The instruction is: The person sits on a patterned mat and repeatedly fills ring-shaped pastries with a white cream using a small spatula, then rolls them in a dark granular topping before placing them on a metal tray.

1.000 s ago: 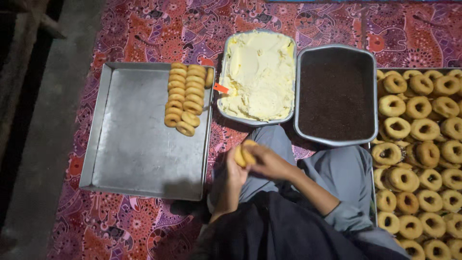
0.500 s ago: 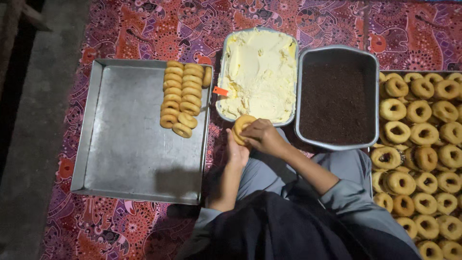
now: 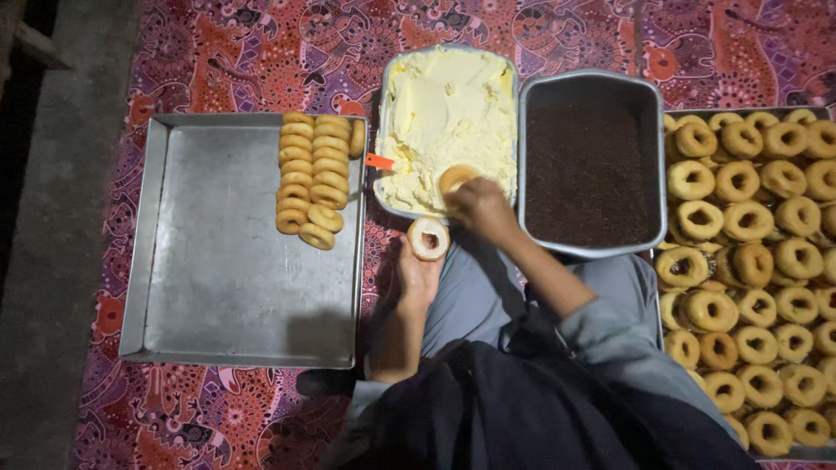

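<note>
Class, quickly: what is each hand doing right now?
Left hand: holding a doughnut half.
Right hand: pressing another doughnut half into the cream tray.

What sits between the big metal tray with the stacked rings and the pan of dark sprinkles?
In the head view, the pan of pale cream sits between the tray and the sprinkle pan. The right hand presses a doughnut half onto the cream.

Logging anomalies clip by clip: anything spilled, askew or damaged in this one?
Nothing spilled or damaged. Only the last few doughnuts in the left tray lie askew off their rows, and an orange handle juts over the cream tub rim.
</note>
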